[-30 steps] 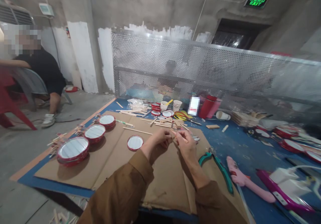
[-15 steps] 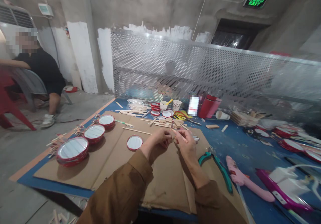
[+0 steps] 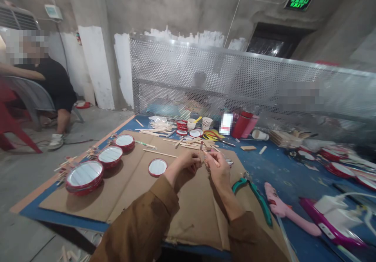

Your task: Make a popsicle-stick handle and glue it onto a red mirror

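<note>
My left hand (image 3: 188,161) and my right hand (image 3: 219,168) meet over the cardboard sheet (image 3: 202,215), both closed in a pinch. Between their fingertips is a small wooden stick (image 3: 201,146), its tip pointing up; the fingers hide most of it. Left of my hands lies a round red-rimmed disc with a white top (image 3: 158,167). Further left stand three red drum-like pieces, the largest (image 3: 84,177) nearest me, with short sticks at their outer sides. A thin stick (image 3: 160,153) lies flat just beyond my left hand.
Teal-handled pliers (image 3: 258,199), a pink glue gun (image 3: 289,211) and a purple power strip (image 3: 329,226) lie to the right. Loose sticks, paper cups (image 3: 207,122) and a red bottle (image 3: 242,124) line the back before a perforated metal screen (image 3: 176,70). A person (image 3: 49,78) sits at far left.
My hands keep almost the same pinch and place. The seated person at far left has shifted slightly to the right.
</note>
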A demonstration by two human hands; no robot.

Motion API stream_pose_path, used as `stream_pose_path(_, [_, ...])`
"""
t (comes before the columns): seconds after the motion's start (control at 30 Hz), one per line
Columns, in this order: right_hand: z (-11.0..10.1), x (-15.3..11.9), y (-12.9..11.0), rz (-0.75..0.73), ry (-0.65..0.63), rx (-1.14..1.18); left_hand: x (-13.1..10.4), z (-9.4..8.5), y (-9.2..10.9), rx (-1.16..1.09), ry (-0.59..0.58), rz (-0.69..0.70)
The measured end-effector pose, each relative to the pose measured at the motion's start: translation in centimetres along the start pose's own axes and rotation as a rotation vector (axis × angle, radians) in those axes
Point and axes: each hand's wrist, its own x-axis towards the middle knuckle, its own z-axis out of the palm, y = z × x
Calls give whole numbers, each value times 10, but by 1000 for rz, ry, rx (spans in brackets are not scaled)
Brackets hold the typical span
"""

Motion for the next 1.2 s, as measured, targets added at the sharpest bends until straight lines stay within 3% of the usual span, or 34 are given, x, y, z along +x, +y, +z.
stream_pose_path(0.8, [1,-1,-4,-23,-40,33,5,-2,-10,23,-15,12])
stream_pose_path(1.2, [2,0,6,31,-26,48,-3,2,2,29,24,-40])
